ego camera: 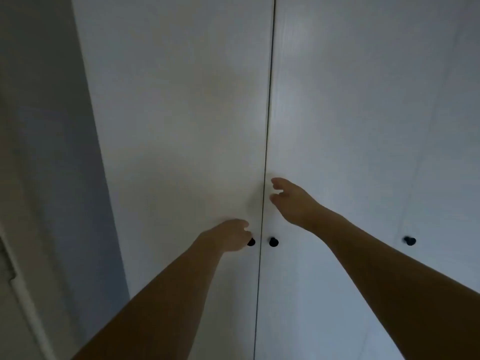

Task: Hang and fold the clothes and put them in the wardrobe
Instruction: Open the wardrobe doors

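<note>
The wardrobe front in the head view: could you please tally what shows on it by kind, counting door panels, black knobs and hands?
White door panels: 2 (left door, right door)
Black knobs: 3 (left knob, partly covered by the left hand; middle knob; right knob)
Hands: 2 (left hand, right hand)
Total: 7

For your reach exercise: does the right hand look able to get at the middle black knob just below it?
Probably yes: the right hand hangs open just above the middle knob, with only bare door between them.
</note>
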The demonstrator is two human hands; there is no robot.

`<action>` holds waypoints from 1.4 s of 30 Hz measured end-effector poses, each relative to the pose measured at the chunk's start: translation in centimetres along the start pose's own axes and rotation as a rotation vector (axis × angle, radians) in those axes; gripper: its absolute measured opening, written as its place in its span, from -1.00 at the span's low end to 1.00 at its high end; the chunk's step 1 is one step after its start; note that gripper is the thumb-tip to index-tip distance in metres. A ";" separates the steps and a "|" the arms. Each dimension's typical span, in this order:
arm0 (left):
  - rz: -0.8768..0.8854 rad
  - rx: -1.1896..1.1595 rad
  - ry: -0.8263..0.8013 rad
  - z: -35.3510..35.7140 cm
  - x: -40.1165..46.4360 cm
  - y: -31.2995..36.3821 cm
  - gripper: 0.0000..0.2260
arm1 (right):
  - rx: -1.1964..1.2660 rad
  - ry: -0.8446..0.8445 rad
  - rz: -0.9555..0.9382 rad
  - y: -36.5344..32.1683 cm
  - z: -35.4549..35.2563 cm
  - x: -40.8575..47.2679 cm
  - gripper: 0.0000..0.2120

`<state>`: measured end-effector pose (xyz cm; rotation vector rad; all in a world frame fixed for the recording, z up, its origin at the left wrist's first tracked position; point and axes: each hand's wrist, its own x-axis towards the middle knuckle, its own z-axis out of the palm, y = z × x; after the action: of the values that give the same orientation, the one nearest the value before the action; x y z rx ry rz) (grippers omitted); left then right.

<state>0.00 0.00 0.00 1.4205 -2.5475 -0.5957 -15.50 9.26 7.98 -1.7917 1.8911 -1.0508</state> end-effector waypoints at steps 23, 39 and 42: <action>-0.299 -0.094 0.534 10.5 -9.6 2.1 -0.66 | 0.184 -0.129 -0.405 0.2 1.2 -1.8 -0.83; -0.362 0.157 0.825 8.7 -33.6 -8.6 -0.77 | -0.142 0.035 -1.158 -15.8 12.7 -13.6 -0.28; -0.423 0.086 0.806 6.5 -36.8 -12.2 -0.77 | -0.473 0.181 -1.244 -20.2 15.5 -13.6 -0.34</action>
<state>26.99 27.08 -9.17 1.7702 -1.6736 0.0646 11.60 19.21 8.33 -3.3909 0.9706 -1.1224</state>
